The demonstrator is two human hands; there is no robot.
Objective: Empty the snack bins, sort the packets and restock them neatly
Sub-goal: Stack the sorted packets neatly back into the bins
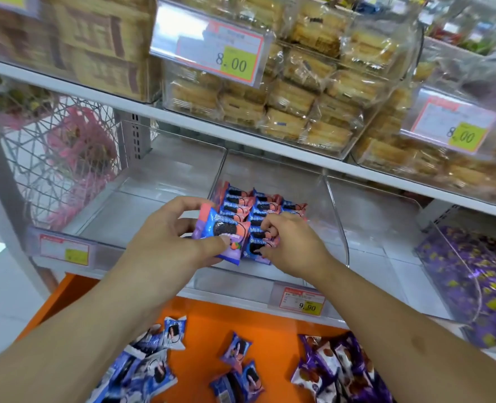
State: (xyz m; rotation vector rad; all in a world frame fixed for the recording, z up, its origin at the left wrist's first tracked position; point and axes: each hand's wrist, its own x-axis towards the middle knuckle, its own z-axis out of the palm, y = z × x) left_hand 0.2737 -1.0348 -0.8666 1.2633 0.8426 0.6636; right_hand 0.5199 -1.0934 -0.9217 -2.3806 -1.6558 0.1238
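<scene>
The left hand is gripping a small pink-and-blue foil packet printed with a dark sandwich biscuit, thumb pressed on its lower face and fingers curled behind it. The packet is hanging just over the front-left corner of the middle clear plastic bin, tilted, with its long axis running from upper left to lower right. The right hand is resting inside that bin, its curled fingertips pinching the nearest packets of the neat rows of matching pink-and-blue packets, which are filling the bin's left half in columns running front to back.

The held packet is lying immediately left of the rows, touching or nearly touching the front ones, so the left hand is the nearer to the open slot at the front-left edge. The right half of the bin is showing bare floor, leaving room to spread further columns. Below the bin, on the orange surface, loose blue and purple packets are lying scattered, so restocking is probably far from finished.
</scene>
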